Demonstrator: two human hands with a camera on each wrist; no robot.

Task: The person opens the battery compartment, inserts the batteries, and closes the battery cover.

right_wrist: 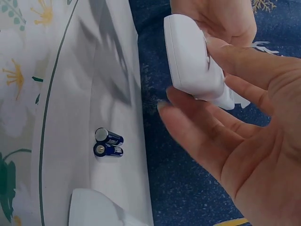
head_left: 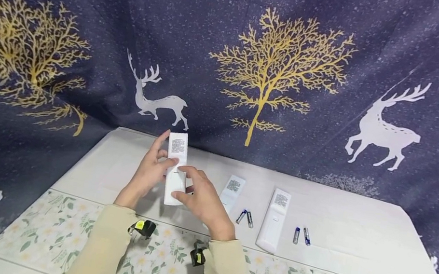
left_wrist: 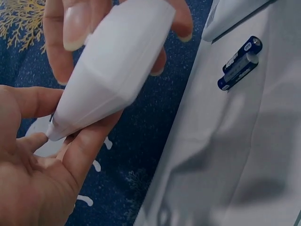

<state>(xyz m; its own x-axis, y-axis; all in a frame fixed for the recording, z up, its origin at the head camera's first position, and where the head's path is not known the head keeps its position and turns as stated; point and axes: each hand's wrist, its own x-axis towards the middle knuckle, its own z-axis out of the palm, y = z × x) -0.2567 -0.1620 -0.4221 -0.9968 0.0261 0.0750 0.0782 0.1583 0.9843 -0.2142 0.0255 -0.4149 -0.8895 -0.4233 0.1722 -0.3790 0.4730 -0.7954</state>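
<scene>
A white remote control (head_left: 175, 183) is raised over the table, its labelled back and battery cover facing up. My left hand (head_left: 149, 171) grips it along the left edge, thumb across the back. The right hand (head_left: 206, 198) has its thumb by the lower end and a finger at the middle of the cover. In the left wrist view, right-hand fingers show on both sides of the white casing (left_wrist: 117, 56). The right wrist view shows one finger against the remote's back (right_wrist: 188, 56), with other fingers under it. The cover appears to be in place.
Two more white remotes lie face down to the right, one nearer (head_left: 232, 190) and one farther right (head_left: 274, 220). Beside each is a pair of batteries, one pair (head_left: 245, 218) between them and another (head_left: 302, 236) farther right. A dark patterned cloth (head_left: 217, 97) hangs behind the white table (head_left: 341, 222).
</scene>
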